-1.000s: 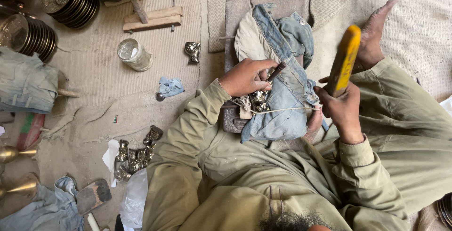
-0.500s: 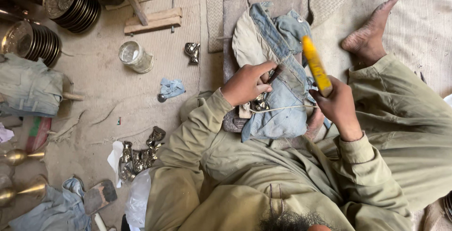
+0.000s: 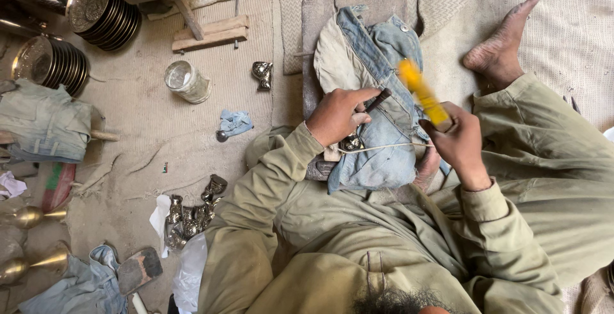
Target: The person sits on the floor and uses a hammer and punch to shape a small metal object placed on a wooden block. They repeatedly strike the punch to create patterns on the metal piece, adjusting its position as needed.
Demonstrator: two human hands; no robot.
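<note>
Floor mat w/ work in progress, left to right. Stacked metal plates (image 3: 102,10) are lying at the mat's top-left corner, a glass jar (image 3: 187,82) beside them; small metal pieces (image 3: 192,211) are sitting nr the bottom-left. Left hand (image 3: 336,117) is gripping a dark punch (image 3: 376,102), fingers closed round it, tip on a small metal piece (image 3: 352,142) resting on denim cloth (image 3: 377,109) at centre. Right hand (image 3: 457,141) is clamped on a yellow-handled hammer (image 3: 423,93), blurred, over the cloth.
</note>
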